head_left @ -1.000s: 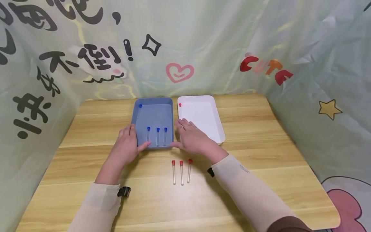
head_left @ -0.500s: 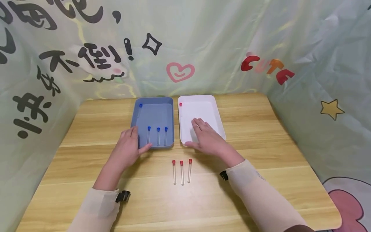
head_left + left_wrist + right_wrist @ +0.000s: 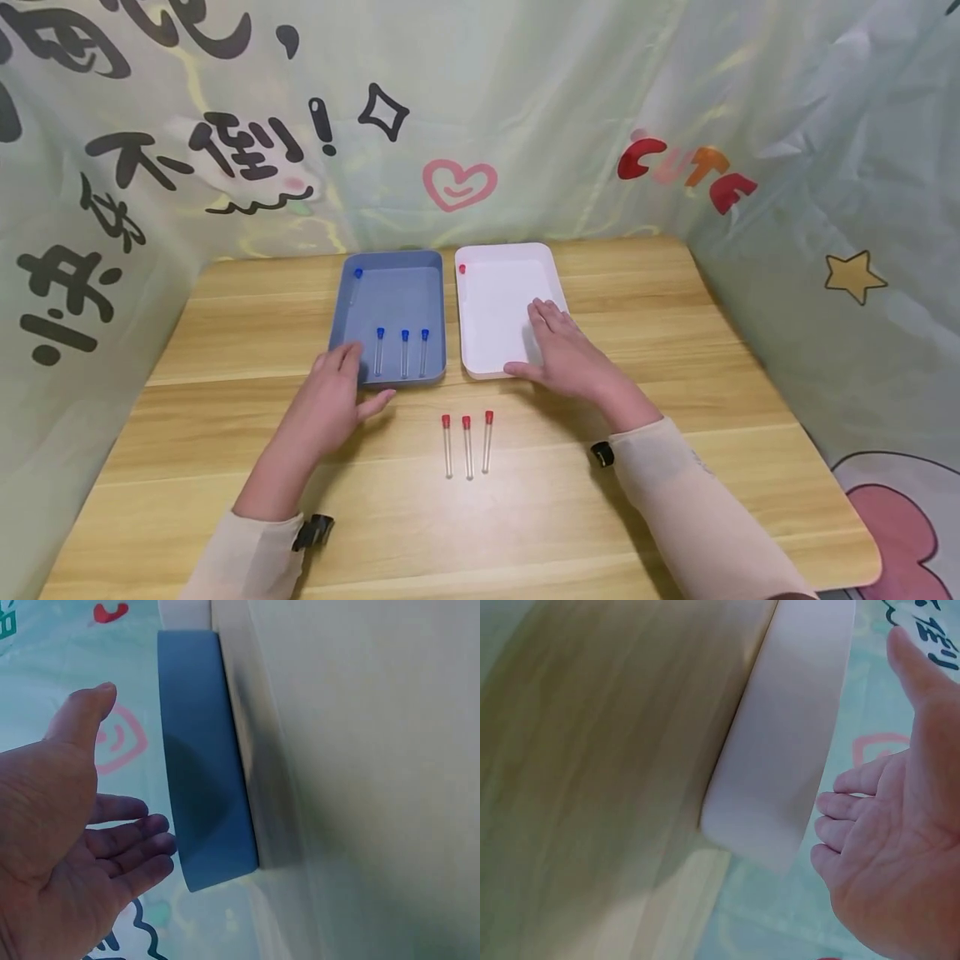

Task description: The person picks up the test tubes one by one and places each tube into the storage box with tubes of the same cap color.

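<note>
My left hand point(image 3: 330, 404) hovers at the front left corner of a blue tray point(image 3: 397, 304), fingers extended and thumb apart. In the left wrist view its fingertips lie near the edge of the blue tray point(image 3: 202, 765); contact is unclear. Over the front right part of a white tray point(image 3: 495, 312) is my right hand point(image 3: 566, 354), palm bare in the right wrist view. Inside the blue tray are several blue-capped tubes point(image 3: 405, 354), one of them at the back left. Three clear tubes with red caps point(image 3: 468, 447) lie on the table before the trays.
A red cap point(image 3: 462, 269) shows at the white tray's back left; whether a tube is attached is hard to see. The wooden table point(image 3: 675, 500) ends at a printed curtain point(image 3: 555, 125) at the back and sides.
My right hand has moved right, from the gap between the trays to over the white tray's front right. My left hand has drawn back slightly toward me. The tubes stay put.
</note>
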`<state>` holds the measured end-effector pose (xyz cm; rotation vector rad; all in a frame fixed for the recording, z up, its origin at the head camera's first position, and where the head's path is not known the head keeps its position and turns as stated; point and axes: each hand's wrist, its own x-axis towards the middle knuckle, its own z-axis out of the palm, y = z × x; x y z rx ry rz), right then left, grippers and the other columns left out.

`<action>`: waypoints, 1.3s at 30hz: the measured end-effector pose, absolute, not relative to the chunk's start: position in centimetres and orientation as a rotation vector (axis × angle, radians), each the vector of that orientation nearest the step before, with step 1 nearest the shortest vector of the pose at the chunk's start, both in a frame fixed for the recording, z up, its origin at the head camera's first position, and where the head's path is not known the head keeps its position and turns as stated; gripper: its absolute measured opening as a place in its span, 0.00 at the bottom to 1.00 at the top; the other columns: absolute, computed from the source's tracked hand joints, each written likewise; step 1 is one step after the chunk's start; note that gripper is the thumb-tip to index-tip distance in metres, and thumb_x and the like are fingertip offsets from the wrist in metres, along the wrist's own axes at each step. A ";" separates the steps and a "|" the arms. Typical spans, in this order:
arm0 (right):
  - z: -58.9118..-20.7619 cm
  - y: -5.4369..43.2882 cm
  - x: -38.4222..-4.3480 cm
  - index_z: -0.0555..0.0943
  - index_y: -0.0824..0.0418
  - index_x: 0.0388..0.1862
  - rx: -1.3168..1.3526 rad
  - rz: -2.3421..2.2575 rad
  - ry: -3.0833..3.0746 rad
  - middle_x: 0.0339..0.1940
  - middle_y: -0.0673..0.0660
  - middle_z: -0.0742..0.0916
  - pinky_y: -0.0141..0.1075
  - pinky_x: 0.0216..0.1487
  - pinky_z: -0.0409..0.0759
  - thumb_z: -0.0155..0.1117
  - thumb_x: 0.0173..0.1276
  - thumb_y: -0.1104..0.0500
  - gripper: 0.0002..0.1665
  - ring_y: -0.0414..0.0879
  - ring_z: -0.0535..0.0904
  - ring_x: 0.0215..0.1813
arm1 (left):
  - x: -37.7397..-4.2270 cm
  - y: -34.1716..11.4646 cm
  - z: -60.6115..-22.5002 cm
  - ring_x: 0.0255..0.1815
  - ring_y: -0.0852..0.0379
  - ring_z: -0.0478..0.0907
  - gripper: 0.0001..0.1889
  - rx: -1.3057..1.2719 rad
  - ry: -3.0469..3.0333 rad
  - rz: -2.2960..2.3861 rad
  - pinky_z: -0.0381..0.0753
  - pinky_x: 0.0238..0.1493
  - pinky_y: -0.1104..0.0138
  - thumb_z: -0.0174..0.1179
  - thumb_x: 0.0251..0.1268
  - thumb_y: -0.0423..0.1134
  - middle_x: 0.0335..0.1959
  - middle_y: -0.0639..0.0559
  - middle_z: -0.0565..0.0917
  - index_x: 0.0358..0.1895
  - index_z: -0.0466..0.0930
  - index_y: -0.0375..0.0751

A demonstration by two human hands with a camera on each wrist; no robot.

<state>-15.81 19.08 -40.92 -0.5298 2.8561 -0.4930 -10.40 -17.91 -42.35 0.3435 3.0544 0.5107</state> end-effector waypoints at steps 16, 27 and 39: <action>-42.6 22.5 -16.5 0.39 0.73 0.89 -0.439 -0.544 2.871 0.93 0.70 0.45 0.59 0.94 0.42 0.67 0.72 0.26 0.75 0.66 0.38 0.94 | -7.5 -15.3 -42.1 0.77 0.30 0.72 0.49 0.559 3.041 0.533 0.76 0.78 0.38 0.75 0.65 0.63 0.73 0.29 0.76 0.75 0.71 0.26; -43.1 23.2 -16.7 0.37 0.74 0.89 -0.391 -0.550 2.835 0.92 0.72 0.42 0.60 0.94 0.38 0.66 0.73 0.26 0.76 0.69 0.36 0.93 | -6.5 -13.6 -43.0 0.79 0.32 0.71 0.55 0.627 2.918 0.544 0.76 0.80 0.41 0.79 0.58 0.66 0.76 0.31 0.74 0.78 0.70 0.30; -43.4 23.2 -16.8 0.32 0.77 0.87 -0.339 -0.595 2.764 0.92 0.72 0.39 0.60 0.94 0.35 0.66 0.73 0.26 0.79 0.68 0.32 0.93 | -6.7 -12.1 -43.4 0.84 0.35 0.66 0.65 0.664 2.782 0.472 0.69 0.86 0.47 0.79 0.49 0.71 0.81 0.33 0.69 0.82 0.64 0.28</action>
